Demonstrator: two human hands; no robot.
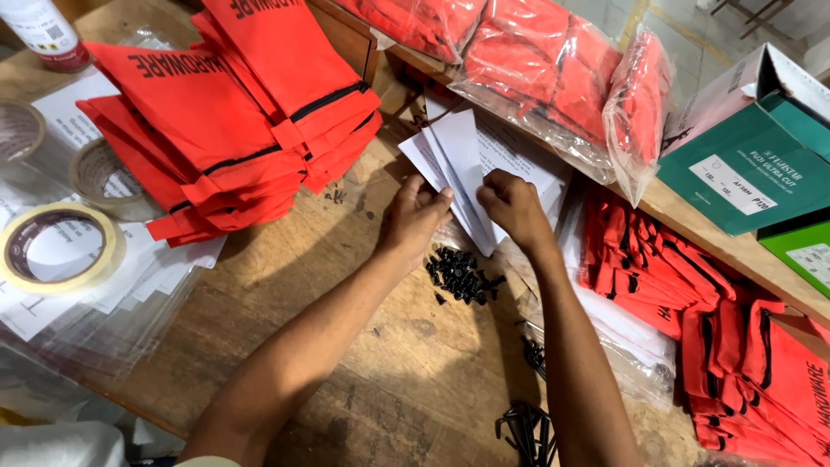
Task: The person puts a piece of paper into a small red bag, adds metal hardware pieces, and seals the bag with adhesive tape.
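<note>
Both hands meet over the middle of a worn wooden table (406, 372). My left hand (417, 218) and my right hand (512, 207) pinch a fanned bundle of white paper sheets (458, 156), holding it by its lower edge. Just below the hands lies a small heap of black screws (461, 275). A stack of orange zip pouches with black lettering (233, 112) sits to the left of the hands, apart from them.
Rolls of clear and cream tape (59, 246) rest on plastic sleeves at the left. Bagged orange pouches (553, 78) lie on a raised shelf behind. More orange pouches (735, 346) pile at the right, under green and white boxes (752, 164). Black hex keys (526, 431) lie near the front edge.
</note>
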